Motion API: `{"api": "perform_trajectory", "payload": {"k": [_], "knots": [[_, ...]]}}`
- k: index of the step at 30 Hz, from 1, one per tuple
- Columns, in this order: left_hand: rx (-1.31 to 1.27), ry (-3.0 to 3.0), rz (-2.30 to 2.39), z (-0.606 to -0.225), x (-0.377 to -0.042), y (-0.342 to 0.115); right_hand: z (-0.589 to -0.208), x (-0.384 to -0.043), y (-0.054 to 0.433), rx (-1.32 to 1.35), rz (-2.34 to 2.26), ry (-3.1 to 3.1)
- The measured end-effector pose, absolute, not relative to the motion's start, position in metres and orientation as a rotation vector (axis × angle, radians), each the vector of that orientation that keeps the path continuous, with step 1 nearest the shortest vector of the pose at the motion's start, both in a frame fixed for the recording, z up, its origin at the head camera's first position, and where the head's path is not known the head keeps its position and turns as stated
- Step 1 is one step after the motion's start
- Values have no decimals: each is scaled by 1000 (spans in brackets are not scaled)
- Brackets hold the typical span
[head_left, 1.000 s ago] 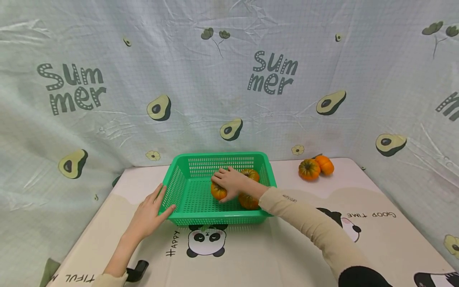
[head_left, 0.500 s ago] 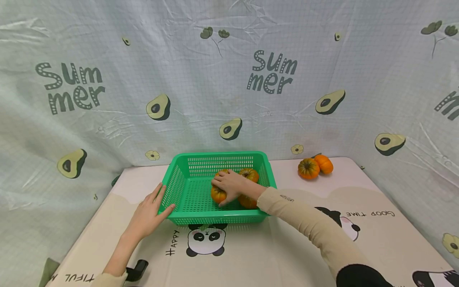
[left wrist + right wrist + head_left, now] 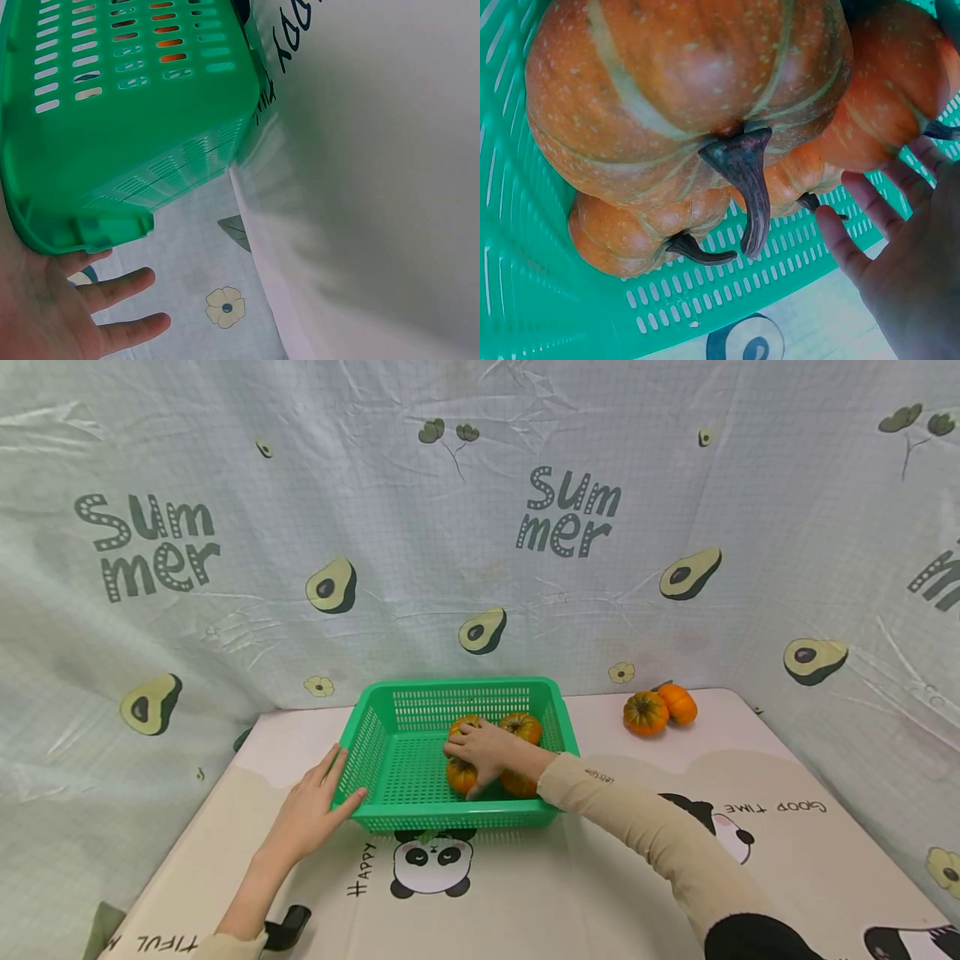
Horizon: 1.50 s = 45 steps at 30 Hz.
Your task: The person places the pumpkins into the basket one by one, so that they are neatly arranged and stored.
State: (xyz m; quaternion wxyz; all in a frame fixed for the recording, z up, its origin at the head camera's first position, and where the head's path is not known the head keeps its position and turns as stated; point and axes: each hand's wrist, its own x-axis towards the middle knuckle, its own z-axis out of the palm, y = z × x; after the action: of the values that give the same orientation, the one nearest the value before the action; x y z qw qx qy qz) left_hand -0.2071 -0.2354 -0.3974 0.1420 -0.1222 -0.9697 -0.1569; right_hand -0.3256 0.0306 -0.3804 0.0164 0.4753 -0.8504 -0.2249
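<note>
My right hand (image 3: pixel 487 752) reaches into the green plastic basket (image 3: pixel 457 810) among several small orange pumpkins. One pumpkin (image 3: pixel 461 775) sits just beneath the palm, and another pumpkin (image 3: pixel 467 723) shows past the fingers. Partly behind the wrist are two more, a back pumpkin (image 3: pixel 520 727) and a front pumpkin (image 3: pixel 517 783). In the right wrist view the hand (image 3: pixel 911 255) has its fingers extended, their tips beside a pumpkin (image 3: pixel 889 82) and not curled round it. With fingers spread, my left hand (image 3: pixel 307 810) rests at the basket's left rim; the left wrist view shows the palm (image 3: pixel 45 315) against it.
Two more pumpkins lie on the table to the right of the basket, a greenish-orange pumpkin (image 3: pixel 646 713) and an orange pumpkin (image 3: pixel 678 703). A printed cloth (image 3: pixel 405 610) hangs behind the table (image 3: pixel 525 893).
Under my right hand, the front-left pumpkin has shifted slightly toward me, and the one beyond it now shows more. The left hand and basket have stayed in place.
</note>
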Motion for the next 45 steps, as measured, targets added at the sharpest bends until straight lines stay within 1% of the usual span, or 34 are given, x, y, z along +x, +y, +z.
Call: {"api": "perform_trajectory", "payload": {"k": [29,35,45], "knots": [[-349,-2792,-464,-398,-207,-233,-373,-324,36,1494,-495,-2668],[-357,-2793,-463,-398,-207,-233,-361,-320,39,1470,-382,-2679],[-345,-2802,-461,-398,-206,-234,-326,-309,51,1467,-113,-2692]]}}
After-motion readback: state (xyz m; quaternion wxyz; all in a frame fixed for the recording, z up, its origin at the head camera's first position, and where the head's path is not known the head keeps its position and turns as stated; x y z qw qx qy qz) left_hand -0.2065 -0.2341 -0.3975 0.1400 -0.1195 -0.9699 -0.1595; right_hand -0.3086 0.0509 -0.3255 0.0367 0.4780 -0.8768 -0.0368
